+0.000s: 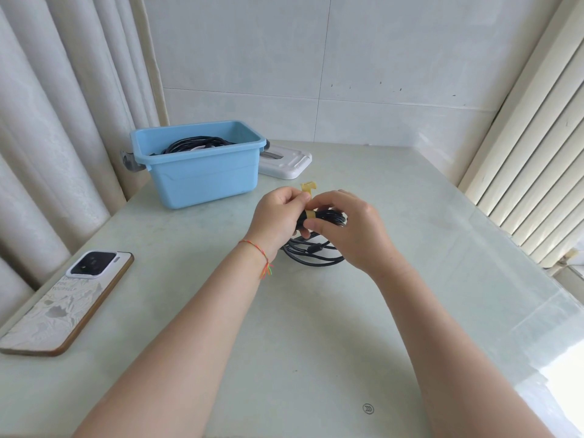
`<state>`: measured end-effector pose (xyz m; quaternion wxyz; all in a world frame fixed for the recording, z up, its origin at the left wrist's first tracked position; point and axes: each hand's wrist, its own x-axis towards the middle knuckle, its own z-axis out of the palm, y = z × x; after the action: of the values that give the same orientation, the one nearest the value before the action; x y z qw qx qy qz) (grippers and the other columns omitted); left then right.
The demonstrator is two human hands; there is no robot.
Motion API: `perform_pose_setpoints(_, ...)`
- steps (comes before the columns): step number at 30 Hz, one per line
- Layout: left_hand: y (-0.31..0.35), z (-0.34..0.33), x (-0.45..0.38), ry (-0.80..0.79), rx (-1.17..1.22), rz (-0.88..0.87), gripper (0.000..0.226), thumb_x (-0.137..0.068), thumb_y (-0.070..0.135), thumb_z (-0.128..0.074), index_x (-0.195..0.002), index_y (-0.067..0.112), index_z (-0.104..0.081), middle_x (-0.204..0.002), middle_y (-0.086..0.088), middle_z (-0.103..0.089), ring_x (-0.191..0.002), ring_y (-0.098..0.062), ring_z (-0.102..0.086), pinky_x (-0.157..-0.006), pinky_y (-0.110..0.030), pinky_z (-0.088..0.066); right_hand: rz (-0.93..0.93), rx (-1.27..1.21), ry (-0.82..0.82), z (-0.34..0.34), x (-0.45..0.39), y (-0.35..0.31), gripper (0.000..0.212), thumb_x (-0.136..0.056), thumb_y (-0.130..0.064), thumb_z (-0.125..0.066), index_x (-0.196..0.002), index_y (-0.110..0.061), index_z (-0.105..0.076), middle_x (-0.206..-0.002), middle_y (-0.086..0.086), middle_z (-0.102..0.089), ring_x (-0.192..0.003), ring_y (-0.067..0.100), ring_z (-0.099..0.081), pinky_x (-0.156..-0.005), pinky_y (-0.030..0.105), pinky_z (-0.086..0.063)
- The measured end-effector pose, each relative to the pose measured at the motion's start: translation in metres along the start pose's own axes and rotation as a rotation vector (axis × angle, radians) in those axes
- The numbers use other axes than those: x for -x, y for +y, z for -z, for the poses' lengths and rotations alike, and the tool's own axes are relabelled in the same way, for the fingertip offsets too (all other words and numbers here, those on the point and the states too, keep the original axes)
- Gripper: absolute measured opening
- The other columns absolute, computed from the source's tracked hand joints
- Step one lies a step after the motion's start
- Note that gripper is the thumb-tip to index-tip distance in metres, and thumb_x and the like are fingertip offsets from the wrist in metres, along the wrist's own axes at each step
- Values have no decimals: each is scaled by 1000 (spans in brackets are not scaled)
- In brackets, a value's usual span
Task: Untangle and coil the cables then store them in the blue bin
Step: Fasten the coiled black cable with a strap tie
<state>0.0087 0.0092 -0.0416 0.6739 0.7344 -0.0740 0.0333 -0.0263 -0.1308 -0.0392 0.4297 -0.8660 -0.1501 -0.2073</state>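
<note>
Both hands' fingers (297,200) curled around strapped black cable (328,216).

A pale green table (316,327) with a smooth, glassy, faintly reflective top. At ten o'clock, a blue bin (202,175) of smooth, slightly glossy plastic, holding black cables (196,143) with a rubbery sheen. Just beside it lies a white plastic lid (284,164), matt. At centre, a coiled black cable (316,251) (rubber-like, semi-gloss) wrapped by a yellow strap (309,197), matt, fabric-looking. At eight o'clock, a phone (63,305) with a glossy patterned back.
</note>
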Motion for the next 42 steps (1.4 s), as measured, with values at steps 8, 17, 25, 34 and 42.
perform_pose_setpoints(8,-3,-1,0,3,-4,8,20,-98,16,-56,-82,7,-65,-51,1,-58,-43,-20,-54,-42,-18,-39,-67,49,-88,3,0,-3,21,-82,-21,-77,-101,-23,-69,-96,-11,-62,-92,0,-59,-80,8,-43)
perform_pose_setpoints(17,-2,-6,3,16,-136,-18,26,-99,17,-54,-75,12,-61,-59,-3,-59,-38,-19,-54,-40,-20,-41,-166,-30,-217,9,0,-8,20,-83,-14,-76,-101,-17,-68,-90,-10,-70,-87,-4,-61,-75,6,-45)
perform_pose_setpoints(25,-2,-4,1,51,-195,8,24,-95,18,-55,-74,12,-65,-60,-1,-61,-56,-21,-58,-56,-24,-45,-158,22,-193,7,1,-9,21,-80,-15,-78,-99,-17,-68,-92,-2,-70,-90,10,-62,-80,21,-49)
perform_pose_setpoints(34,0,-2,0,93,37,76,23,-89,18,-67,-67,20,-71,-70,-1,-71,-70,-17,-63,-79,-32,-54,16,230,-120,6,1,-5,15,-84,-28,-74,-97,-24,-69,-85,-16,-58,-86,7,-56,-94,43,-43)
perform_pose_setpoints(42,5,5,1,94,108,95,25,-88,12,-67,-63,15,-69,-62,-1,-68,-57,-13,-63,-62,-23,-53,185,450,40,-7,2,-4,12,-84,-35,-71,-92,-25,-69,-79,-7,-62,-78,19,-57,-81,35,-28)
